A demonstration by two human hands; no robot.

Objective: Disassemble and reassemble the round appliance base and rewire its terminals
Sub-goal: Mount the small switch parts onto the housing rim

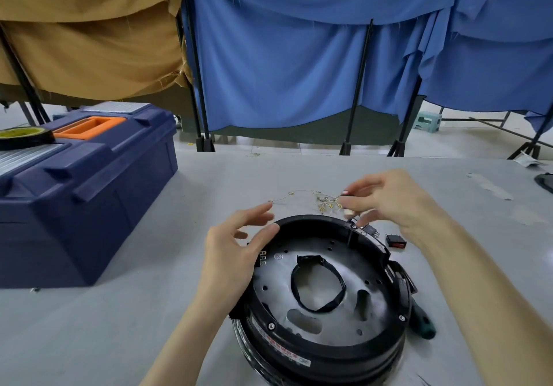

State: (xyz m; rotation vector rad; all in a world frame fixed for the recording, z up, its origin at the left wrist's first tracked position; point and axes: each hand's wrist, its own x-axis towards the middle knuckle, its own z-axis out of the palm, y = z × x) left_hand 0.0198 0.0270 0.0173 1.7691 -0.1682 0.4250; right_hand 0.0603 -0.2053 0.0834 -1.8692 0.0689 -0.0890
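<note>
1. Black plastic forms the ring of the round appliance base (pixel 299 352), which sits on the grey table (pixel 119 325) right of centre on the person's side. Its grey metal plate (pixel 338 328) faces up, with a black loop around the central opening.
2. The left hand (pixel 233 251) is at the base's left rim, fingers loosely spread and holding nothing, with the thumb tip against the top of the ring.
3. The right hand (pixel 401 203) reaches over the far rim, fingers extended toward a tangle of thin wires with yellow terminals (pixel 321 203) lying on the table just beyond the base. Blur hides whether the fingertips pinch anything.
4. A small black switch with a red face (pixel 395 241) lies just right of the base, under the right wrist.
5. A green-handled screwdriver (pixel 423 322) lies against the base's right side.
6. A dark blue toolbox (pixel 89 194) stands at the table's left, with a roll of tape (pixel 25 137) on its lid.
7. Blue cloth (pixel 284 71) and tan cloth (pixel 89 41) hang behind the table.
</note>
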